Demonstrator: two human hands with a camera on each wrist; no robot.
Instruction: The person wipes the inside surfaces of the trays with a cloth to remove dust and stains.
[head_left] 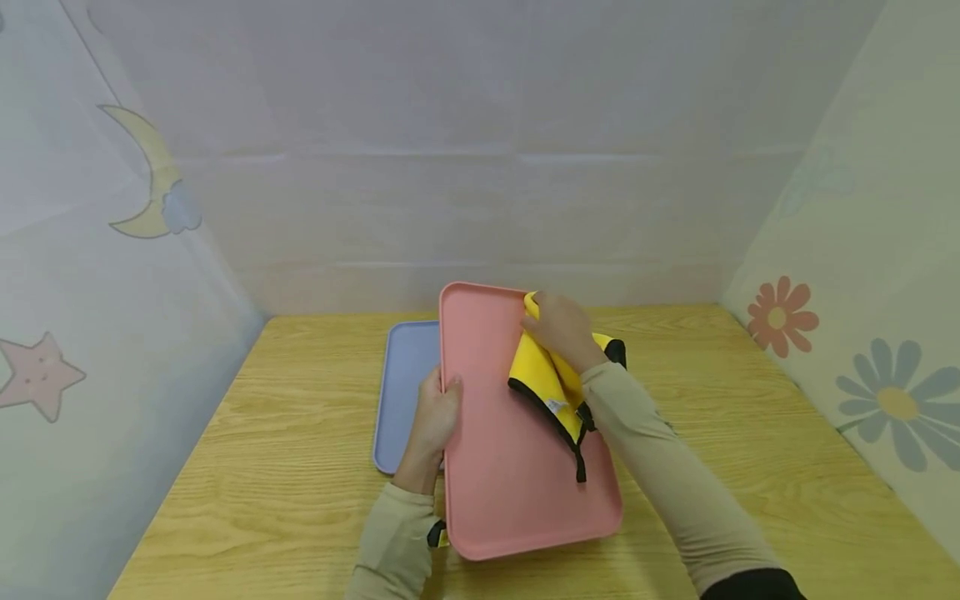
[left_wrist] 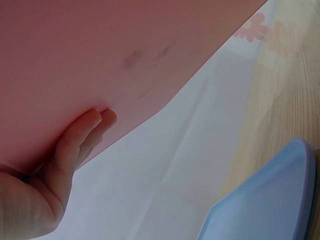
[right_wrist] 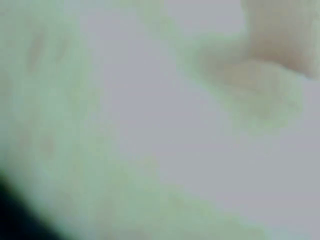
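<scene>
My left hand (head_left: 437, 414) grips the long left edge of a pink tray (head_left: 487, 467), thumb on its inner face. Behind the tray, its fingers (left_wrist: 82, 135) lie against the underside in the left wrist view. The tray is tilted up, its inside towards me. My right hand (head_left: 561, 327) holds a yellow cloth (head_left: 536, 362) with black edging and a black strap against the tray's upper right part. The cloth hangs folded, partly hidden by the right hand and forearm. The right wrist view is badly blurred.
A blue tray (head_left: 401, 392) lies on the wooden table (head_left: 300, 433) behind the pink one, partly covered by it. A small black and yellow piece (head_left: 437, 534) shows beside my left wrist. Pale printed sheets (head_left: 480, 208) enclose the table at the back and sides.
</scene>
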